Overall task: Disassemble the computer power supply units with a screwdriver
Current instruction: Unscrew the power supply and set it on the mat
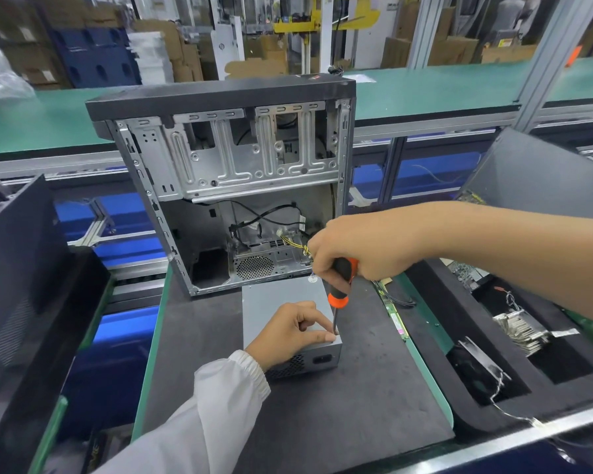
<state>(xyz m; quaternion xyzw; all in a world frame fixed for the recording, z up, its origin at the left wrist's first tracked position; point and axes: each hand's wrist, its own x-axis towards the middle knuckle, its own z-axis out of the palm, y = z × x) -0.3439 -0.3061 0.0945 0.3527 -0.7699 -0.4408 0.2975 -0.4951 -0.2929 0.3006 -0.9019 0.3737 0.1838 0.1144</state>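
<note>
A grey metal power supply unit lies flat on the dark mat, its vented end with the power socket facing me. My left hand rests on its top near the front right corner, thumb and forefinger pinched beside the screwdriver tip. My right hand grips the black and orange handle of the screwdriver, held upright with its shaft pointing down onto that corner. Yellow and black cables run from the unit toward the case behind.
An open, stripped computer case stands upright just behind the unit. A foam tray at the right holds a heatsink, a fan and boards. Black side panels lean at left and right. A green conveyor runs behind.
</note>
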